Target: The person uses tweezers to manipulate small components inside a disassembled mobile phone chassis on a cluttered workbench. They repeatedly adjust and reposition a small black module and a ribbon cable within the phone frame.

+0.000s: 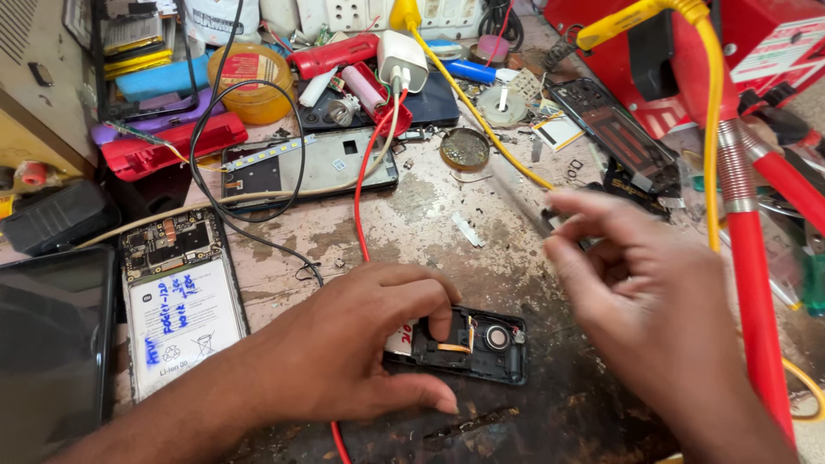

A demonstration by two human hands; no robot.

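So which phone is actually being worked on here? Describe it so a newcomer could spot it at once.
Start at the worn workbench and go to its near edge, where the left hand presses down. Under that hand lies a small opened phone, back cover off, right of the larger opened phone with the white battery. It alone is being touched, and shows a round silver part at its exposed end.

I see two bare hands, the left hand (344, 344) and the right hand (636, 292), with bare forearms: no sleeves, gloves, rings or watch in view. The fingernails are short and unpainted. The right one shows blurred.
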